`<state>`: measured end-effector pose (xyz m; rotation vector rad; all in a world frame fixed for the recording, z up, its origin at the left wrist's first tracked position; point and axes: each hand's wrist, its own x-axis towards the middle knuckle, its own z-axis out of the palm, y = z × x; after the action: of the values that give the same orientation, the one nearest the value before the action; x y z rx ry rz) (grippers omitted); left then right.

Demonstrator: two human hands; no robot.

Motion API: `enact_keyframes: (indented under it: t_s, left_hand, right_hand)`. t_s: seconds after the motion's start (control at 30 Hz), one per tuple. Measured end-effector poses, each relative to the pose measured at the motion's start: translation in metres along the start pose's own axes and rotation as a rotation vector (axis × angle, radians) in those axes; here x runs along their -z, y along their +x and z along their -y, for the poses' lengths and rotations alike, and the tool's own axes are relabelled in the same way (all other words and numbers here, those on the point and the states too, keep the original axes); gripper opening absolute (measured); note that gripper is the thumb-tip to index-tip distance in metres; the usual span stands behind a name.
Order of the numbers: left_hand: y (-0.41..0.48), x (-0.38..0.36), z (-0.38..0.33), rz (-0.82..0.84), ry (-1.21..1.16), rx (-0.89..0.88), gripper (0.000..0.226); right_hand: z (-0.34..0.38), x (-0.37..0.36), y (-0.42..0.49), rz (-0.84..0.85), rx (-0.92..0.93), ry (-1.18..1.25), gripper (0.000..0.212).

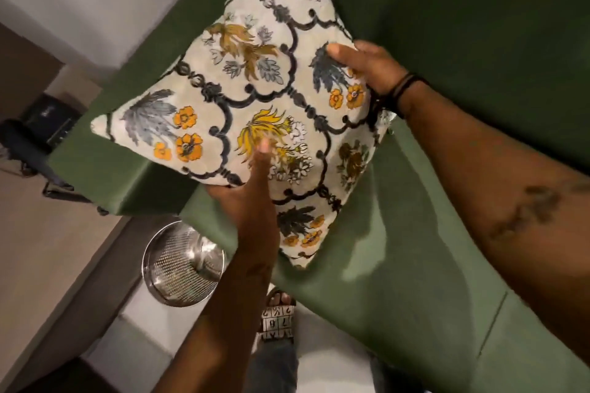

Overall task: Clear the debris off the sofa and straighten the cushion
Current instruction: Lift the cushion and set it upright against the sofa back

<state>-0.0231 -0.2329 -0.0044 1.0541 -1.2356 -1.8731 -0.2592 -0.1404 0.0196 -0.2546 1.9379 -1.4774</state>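
On the floor at the left, just beside the front edge of the sofa (399,265), stands a shiny metal bin (183,265) with a perforated wall, its mouth open.

The left hand (252,191) comes up from below and grips the lower edge of the cushion (242,99). Its thumb lies flat across the patterned front, over a yellow flower, while the fingers go behind the cushion and are hidden, so the hand is closed narrowly around the edge. The hand is a little blurred.

The cushion is cream with dark scrolled lines and orange, yellow and grey flowers. It is held tilted, one corner pointing left over the sofa's armrest (105,163), another pointing down over the seat near its front edge. Whether it touches the seat or the armrest cannot be told.

Below the cushion, on the floor between bin and sofa, a foot in a patterned sandal (277,319) shows.

The right hand (367,64) holds the cushion's right corner, close to the sofa's backrest. The thumb presses on the front and the fingers wrap behind, out of sight. A dark band (405,89) circles that wrist.
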Motion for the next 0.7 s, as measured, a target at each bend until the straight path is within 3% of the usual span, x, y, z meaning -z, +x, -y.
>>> enact_keyframes:
  t_s: [0.1,0.17,0.3,0.37,0.47,0.57,0.63,0.7]
  left_hand:
    - [0.001,-0.012,-0.003,0.094,0.085,-0.047,0.090]
    - [0.014,-0.033,-0.010,0.315,0.092,-0.079,0.080]
    - [0.057,-0.123,-0.015,0.842,0.256,-0.163,0.079]
    - [0.076,-0.172,-0.010,0.950,0.356,-0.134,0.087]
    - [0.086,-0.223,0.002,0.903,0.537,-0.131,0.101]
    - [0.085,-0.239,0.007,0.846,0.608,-0.135,0.099]
    - [0.069,-0.230,0.014,0.750,0.616,-0.130,0.097]
    - [0.033,-0.208,0.022,0.532,0.635,-0.205,0.110]
  right_hand:
    - [-0.004,0.030,-0.047,-0.160,0.161,0.183,0.022]
    - [-0.015,0.059,-0.092,-0.281,0.271,0.286,0.038]
    - [-0.042,0.118,-0.151,-0.672,0.283,0.357,0.068]
    - [-0.054,0.132,-0.154,-0.743,0.260,0.385,0.074]
    - [-0.070,0.144,-0.146,-0.800,0.245,0.392,0.072]
    - [-0.074,0.152,-0.137,-0.798,0.228,0.398,0.074]
    - [-0.074,0.155,-0.143,-0.789,0.206,0.408,0.076]
    - [-0.075,0.152,-0.167,-0.841,0.116,0.313,0.084]
